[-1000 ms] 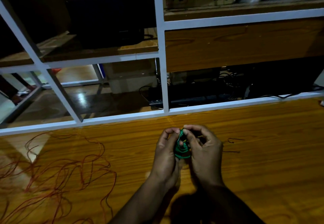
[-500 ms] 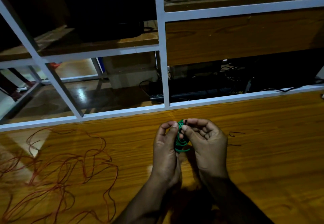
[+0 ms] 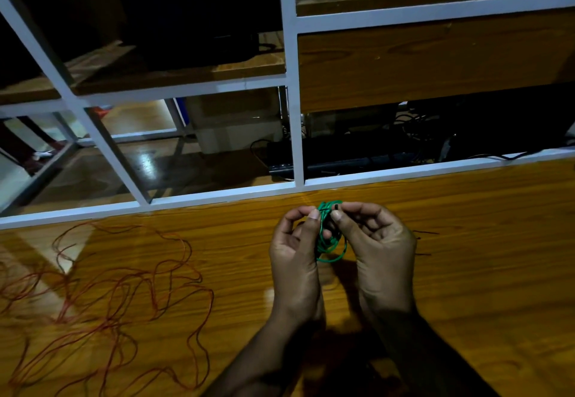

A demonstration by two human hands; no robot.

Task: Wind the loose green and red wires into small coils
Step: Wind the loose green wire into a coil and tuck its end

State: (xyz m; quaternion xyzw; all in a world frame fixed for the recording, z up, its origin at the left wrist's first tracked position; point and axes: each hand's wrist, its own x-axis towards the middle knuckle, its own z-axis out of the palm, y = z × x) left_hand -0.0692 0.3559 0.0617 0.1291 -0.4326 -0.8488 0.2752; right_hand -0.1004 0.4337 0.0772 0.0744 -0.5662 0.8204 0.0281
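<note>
My left hand (image 3: 295, 247) and right hand (image 3: 378, 241) have lifted, both pinching the nearly finished green wire coil (image 3: 329, 241); red wire (image 3: 118, 291) still loose.

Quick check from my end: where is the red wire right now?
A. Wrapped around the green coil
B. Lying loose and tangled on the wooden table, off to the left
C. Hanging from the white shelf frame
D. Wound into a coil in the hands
B: the thin red wire sprawls in loose loops on the orange-brown wooden table, untouched, while the left hand and right hand hold the small green wire coil.
</note>
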